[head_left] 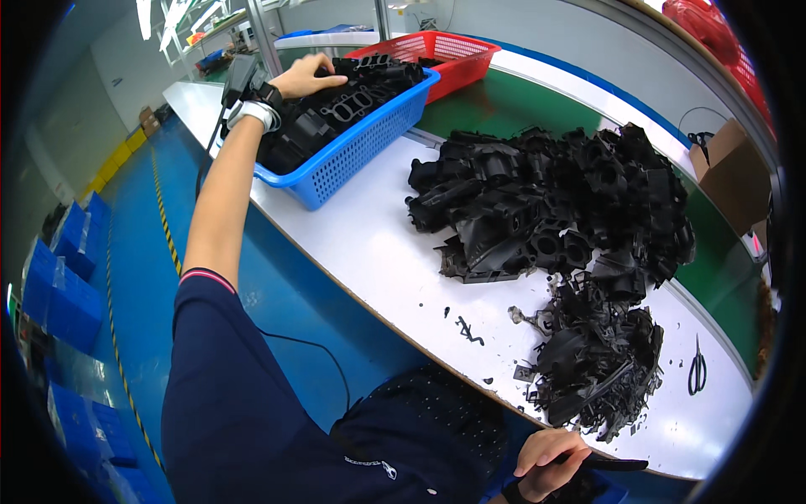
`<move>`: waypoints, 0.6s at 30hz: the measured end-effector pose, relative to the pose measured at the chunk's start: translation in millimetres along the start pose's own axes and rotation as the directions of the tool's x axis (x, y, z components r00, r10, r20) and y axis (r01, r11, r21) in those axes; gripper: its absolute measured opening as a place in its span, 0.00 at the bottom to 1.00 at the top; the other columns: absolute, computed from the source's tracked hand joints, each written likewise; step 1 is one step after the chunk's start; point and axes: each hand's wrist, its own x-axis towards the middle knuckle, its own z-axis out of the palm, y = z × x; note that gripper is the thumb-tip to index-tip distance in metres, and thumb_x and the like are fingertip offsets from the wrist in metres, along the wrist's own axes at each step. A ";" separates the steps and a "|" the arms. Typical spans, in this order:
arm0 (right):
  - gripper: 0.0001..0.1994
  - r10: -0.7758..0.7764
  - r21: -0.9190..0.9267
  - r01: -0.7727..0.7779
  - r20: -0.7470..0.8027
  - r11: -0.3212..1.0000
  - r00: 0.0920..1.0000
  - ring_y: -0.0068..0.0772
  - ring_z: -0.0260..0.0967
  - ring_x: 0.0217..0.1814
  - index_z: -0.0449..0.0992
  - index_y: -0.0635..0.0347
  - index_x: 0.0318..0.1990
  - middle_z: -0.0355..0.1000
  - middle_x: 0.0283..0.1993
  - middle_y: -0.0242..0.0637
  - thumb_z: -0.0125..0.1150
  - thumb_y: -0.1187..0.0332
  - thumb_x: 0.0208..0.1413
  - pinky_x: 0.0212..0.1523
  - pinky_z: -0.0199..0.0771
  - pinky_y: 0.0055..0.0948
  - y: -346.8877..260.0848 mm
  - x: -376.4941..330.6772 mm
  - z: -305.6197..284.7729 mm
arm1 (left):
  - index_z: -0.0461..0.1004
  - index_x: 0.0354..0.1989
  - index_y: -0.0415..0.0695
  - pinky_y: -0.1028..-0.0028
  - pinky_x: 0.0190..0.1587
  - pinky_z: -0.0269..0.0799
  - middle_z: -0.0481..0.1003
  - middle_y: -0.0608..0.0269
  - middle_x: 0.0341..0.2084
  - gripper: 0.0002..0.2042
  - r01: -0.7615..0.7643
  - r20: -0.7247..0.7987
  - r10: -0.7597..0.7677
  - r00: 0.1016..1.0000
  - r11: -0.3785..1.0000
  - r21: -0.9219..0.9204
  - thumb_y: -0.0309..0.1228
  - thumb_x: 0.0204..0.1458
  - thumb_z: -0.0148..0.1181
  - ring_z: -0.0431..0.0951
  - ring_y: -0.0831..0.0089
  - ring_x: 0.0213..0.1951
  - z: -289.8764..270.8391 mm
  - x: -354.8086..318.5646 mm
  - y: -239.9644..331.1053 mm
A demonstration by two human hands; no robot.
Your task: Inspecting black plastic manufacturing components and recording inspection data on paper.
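My left hand (306,77) is stretched out over the blue basket (361,144) at the far left of the table. Its fingers curl down around a black plastic part among the others; their tips are partly hidden. Black molded parts (351,107), some with rows of oval openings, fill this basket. Low at the table's front edge, my right hand (550,460) is closed around a slim black tool (617,464), knife-like in outline, that points right. Just beyond it lies a heap of thin black plastic scraps (596,361).
A large pile of black molded parts (554,202) covers the middle of the white table (369,239). Black scissors (697,370) lie at the right. Behind the blue basket stands a red basket (462,67). A cardboard box (735,176) is at the back right.
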 end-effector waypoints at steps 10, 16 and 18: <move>0.22 -0.128 0.145 0.122 0.032 0.982 0.991 0.25 0.56 0.06 0.62 0.62 0.21 0.63 0.10 0.41 0.32 0.56 0.58 0.08 0.56 0.20 -16.9 1.2 -13.5 | 0.67 0.44 0.45 0.73 0.54 0.55 0.65 0.58 0.46 0.18 -0.100 0.108 0.106 0.988 0.993 -0.066 0.27 0.41 0.58 0.62 0.65 0.50 -1.6 12.9 25.7; 0.16 -0.092 0.141 0.075 0.121 0.987 0.988 0.23 0.57 0.08 0.67 0.67 0.25 0.67 0.15 0.43 0.40 0.63 0.57 0.09 0.54 0.18 -13.0 -0.5 -4.5 | 0.62 0.52 0.42 0.70 0.59 0.47 0.62 0.53 0.52 0.23 -0.164 0.514 0.163 0.842 0.985 -0.044 0.24 0.42 0.49 0.55 0.63 0.56 15.4 34.0 -15.2; 0.15 0.052 0.050 -0.055 0.058 0.997 0.997 0.20 0.56 0.09 0.68 0.67 0.26 0.67 0.16 0.39 0.42 0.64 0.56 0.10 0.52 0.18 -6.9 -3.3 -19.1 | 0.61 0.54 0.43 0.82 0.45 0.60 0.66 0.63 0.48 0.23 0.294 0.585 -0.176 0.792 0.949 -0.113 0.25 0.44 0.46 0.65 0.78 0.43 2.6 26.4 18.8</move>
